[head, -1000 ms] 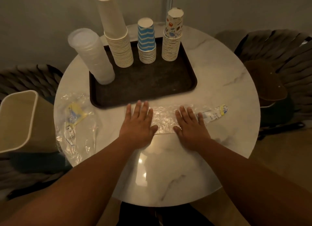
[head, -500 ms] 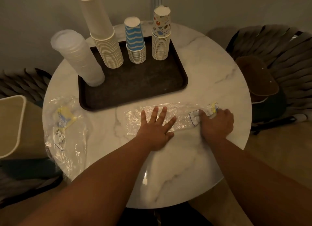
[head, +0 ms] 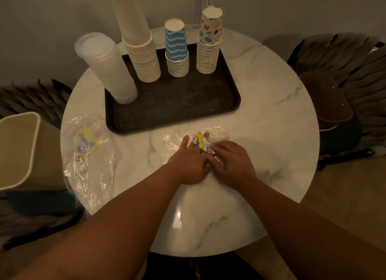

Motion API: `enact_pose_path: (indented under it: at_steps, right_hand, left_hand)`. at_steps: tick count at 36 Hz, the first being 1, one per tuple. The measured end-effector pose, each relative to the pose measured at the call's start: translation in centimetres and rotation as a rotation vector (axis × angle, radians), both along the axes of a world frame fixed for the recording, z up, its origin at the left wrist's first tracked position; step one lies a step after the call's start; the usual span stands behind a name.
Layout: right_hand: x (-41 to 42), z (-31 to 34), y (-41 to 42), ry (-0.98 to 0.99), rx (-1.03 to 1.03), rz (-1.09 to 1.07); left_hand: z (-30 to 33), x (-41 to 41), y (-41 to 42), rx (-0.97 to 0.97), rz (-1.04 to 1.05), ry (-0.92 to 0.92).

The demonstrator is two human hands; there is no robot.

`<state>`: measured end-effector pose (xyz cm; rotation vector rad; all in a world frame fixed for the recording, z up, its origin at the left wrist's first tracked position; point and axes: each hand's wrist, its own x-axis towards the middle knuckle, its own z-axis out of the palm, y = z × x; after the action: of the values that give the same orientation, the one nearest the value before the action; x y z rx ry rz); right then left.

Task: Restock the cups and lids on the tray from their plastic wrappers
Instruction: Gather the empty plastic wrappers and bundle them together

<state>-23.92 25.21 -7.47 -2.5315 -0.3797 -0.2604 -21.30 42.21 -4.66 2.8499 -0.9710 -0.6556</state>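
A dark tray (head: 188,112) on the round marble table holds a clear lid stack (head: 106,68), a tall white cup stack (head: 137,39), a blue zigzag cup stack (head: 176,50) and a patterned cup stack (head: 208,43). In front of the tray lies an empty clear wrapper (head: 211,137), folded over itself. My left hand (head: 188,160) lies flat on it with fingers spread. My right hand (head: 231,160) presses the wrapper's folded label end down over my left fingers. Whether the right fingers pinch the plastic is hidden.
A second empty wrapper (head: 87,154) with a yellow label lies at the table's left edge. A beige bin (head: 18,150) stands left of the table. Dark chairs (head: 342,87) flank the table on both sides. A wall is close behind.
My right hand carried the wrapper's label end from the right over to the left, folding the wrapper in half on top of my left hand. The left hand stayed pressing.
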Motion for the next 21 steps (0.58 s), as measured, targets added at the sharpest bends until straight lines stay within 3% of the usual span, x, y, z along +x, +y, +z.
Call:
enact_pose_path:
  at_steps: [2, 5, 7, 11, 13, 16, 18, 21]
  right_hand:
    - [-0.1, -0.2, 0.1, -0.004, -0.057, 0.020]
    - [-0.3, -0.4, 0.4, 0.052, -0.119, 0.011]
    - [-0.5, -0.2, 0.5, 0.081, -0.157, -0.006]
    - [-0.4, 0.7, 0.3, 0.003, -0.155, -0.062]
    - [-0.2, 1.5, 0.1, 0.054, -0.047, -0.310]
    - [1.0, 2.6, 0.0, 0.392, 0.023, -0.628]
    - [1.8, 2.8, 0.2, 0.569, -0.057, -0.583]
    - [2.7, 3.2, 0.9, 0.661, -0.076, -0.542]
  left_hand:
    - [1.0, -0.2, 1.0, -0.050, -0.002, -0.107]
    - [1.8, -1.0, 1.8, -0.386, 0.114, -0.398]
    - [1.5, -1.4, 1.5, -0.458, 0.141, -0.477]
    - [0.4, -2.3, 0.6, -0.101, 0.114, -0.172]
    - [-0.1, -2.5, 0.8, 0.003, 0.134, -0.082]
    - [-0.8, -2.6, 1.2, 0.022, 0.114, -0.077]
    - [-0.8, -2.4, 1.4, 0.013, 0.096, -0.066]
    - [-0.5, -1.9, 2.1, -0.066, 0.081, -0.020]
